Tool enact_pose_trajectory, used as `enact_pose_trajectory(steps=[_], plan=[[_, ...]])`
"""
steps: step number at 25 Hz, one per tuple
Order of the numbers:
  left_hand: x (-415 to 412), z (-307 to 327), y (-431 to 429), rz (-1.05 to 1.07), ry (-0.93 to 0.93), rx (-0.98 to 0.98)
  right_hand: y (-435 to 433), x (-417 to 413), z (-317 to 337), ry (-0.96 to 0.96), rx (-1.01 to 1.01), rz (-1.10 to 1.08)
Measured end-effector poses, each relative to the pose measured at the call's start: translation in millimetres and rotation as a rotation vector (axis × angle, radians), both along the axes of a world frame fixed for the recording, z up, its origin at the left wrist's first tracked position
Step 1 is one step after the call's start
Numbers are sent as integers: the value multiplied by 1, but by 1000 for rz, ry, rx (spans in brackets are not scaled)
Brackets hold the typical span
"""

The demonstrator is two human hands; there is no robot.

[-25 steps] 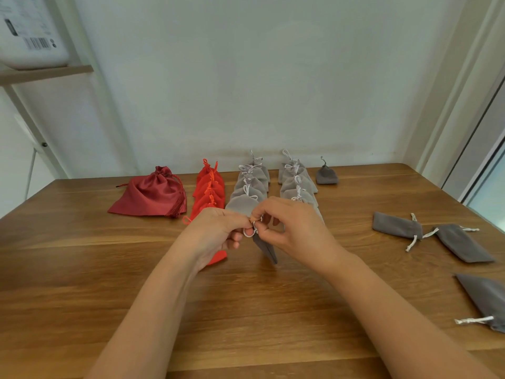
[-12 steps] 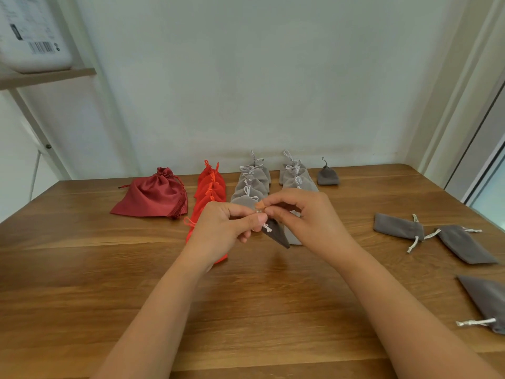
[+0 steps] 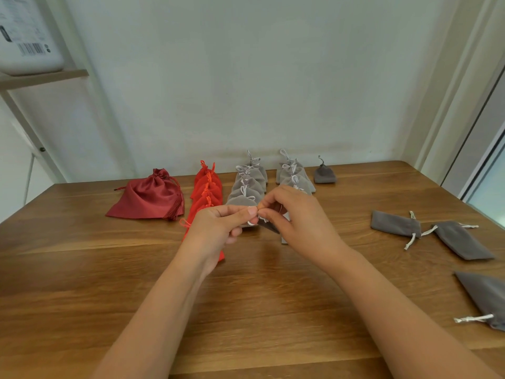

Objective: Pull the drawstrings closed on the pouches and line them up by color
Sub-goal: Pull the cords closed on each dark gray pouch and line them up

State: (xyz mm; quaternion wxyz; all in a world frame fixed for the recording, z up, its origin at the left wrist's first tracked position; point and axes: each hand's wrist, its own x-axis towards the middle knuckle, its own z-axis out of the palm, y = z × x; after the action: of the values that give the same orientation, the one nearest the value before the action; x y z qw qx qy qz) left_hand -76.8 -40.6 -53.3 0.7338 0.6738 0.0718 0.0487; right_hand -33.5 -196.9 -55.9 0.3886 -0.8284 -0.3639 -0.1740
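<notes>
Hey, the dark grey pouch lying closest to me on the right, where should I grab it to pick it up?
Probably pinch its white drawstring close to the mouth, coming from the left. The cord sticks out that way onto bare table, while the dark grey pouch lies flat and gives fingers little to catch.

Head-worn camera looks forward and down, close over the table (image 3: 82, 269).
</notes>
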Motion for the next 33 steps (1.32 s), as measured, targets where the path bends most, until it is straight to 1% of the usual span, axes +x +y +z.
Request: enact_pose_trajectory(steps=[4, 8, 12, 14, 17, 20, 24, 26, 27, 30, 33], plan=[[1, 2, 2, -60, 83, -93, 1, -3, 3, 41, 31, -6], [1, 2, 2, -70, 115, -82, 1, -3, 3, 88, 37, 14], [2, 3, 3, -88, 119, -98, 2, -4, 3, 155, 123, 21], [2, 2, 4, -95, 101, -105, 2, -4, 3, 205, 158, 37], [3, 1, 2, -64, 24, -71, 1, -3, 5, 309, 212, 108], [2, 0, -2, -28, -48, -50, -1, -2, 5, 334, 226, 156], [2, -4, -2, -32, -66, -49, -6, 0, 6, 421, 253, 210], [2, -4, -3, -39, -65, -26, -11, 3, 12, 500, 222, 242], [1, -3, -5, -41, -60, -19, -13, 4, 18, 520, 171, 239], [-1, 3, -13, -49, -53, 6, -22, 4, 35, 463, 7, 171], [0, 10, -26, -81, -80, 88, -38, -2, 46, 421, -6, 88]])
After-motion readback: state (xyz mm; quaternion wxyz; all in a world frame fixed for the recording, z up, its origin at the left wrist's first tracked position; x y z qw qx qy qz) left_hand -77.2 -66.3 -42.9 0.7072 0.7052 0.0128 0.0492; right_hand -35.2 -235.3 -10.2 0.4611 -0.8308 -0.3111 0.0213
